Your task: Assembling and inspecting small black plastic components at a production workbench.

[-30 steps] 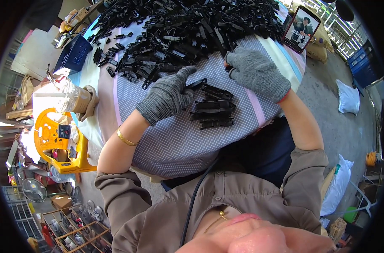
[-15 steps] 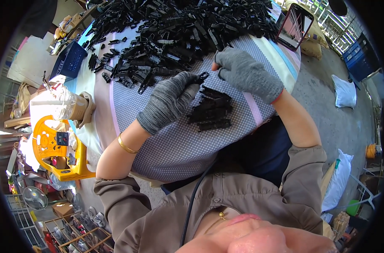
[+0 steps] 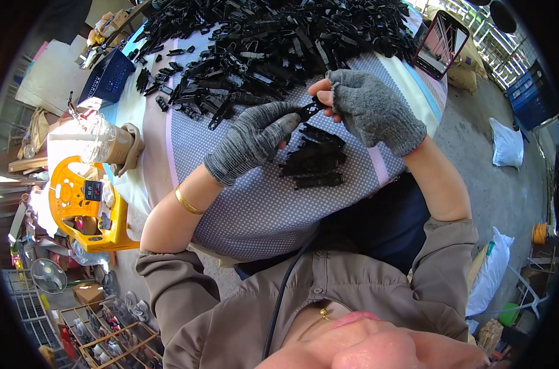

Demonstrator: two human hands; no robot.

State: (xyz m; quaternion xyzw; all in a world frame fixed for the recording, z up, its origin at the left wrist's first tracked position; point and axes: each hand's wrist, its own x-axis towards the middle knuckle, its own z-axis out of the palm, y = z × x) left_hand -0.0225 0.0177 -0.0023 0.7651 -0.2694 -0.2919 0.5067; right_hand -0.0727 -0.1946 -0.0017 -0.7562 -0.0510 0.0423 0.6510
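Between my two hands, over the table, is a small black perforated strip (image 3: 310, 110), apparently plastic. My left hand (image 3: 255, 136), in a grey fingerless glove, grips its left end. The thumb and fingers of my right hand (image 3: 373, 111), gloved the same way, pinch its right end. Just below the hands lies a small stack of similar black pieces (image 3: 316, 157), set roughly in rows. A large heap of loose black pieces (image 3: 267, 46) covers the far part of the table, some scattered toward the left.
The table has a patterned cloth (image 3: 230, 215). A phone (image 3: 440, 45) stands at its far right edge, a blue basket (image 3: 109, 77) at the far left. A yellow chair (image 3: 86, 206) is left of the table. White sacks (image 3: 507, 142) lie on the floor to the right.
My right hand has come down to the strip, and its fingers now hold the right end. The strip shows more of its length. The whole view has shifted slightly.
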